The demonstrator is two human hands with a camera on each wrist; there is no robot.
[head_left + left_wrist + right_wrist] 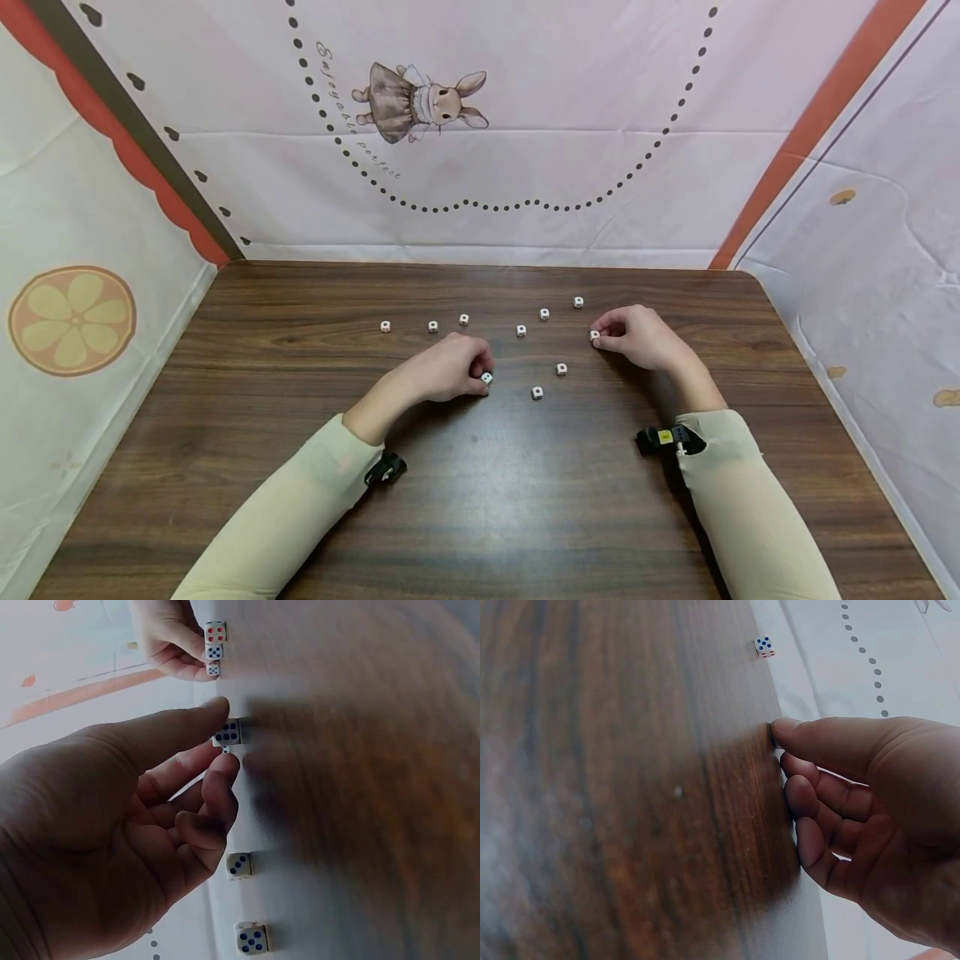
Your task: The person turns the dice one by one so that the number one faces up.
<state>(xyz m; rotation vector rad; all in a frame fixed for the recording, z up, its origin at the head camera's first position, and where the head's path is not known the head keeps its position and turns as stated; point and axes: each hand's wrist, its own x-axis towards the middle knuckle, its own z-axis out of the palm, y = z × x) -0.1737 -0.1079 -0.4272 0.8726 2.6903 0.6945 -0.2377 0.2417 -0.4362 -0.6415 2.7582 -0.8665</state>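
My left hand (452,367) pinches a small white die (487,377) between thumb and fingers, low over the wooden table in the head view. Blue pips show on that die's side (229,733) in the left wrist view. Farther right, my right hand (643,337) holds another white die (594,335) at its thumb and fingertips; the thumb (799,735) mostly hides it in the right wrist view. Between the hands lie two loose dice, one nearer (537,392) and one slightly farther back (562,369).
Behind the hands, several more dice form a loose, uneven row, from the leftmost die (386,327) to the rightmost die (578,302). The brown wooden table (480,517) is bordered by printed cloth walls (525,167) at the back and sides.
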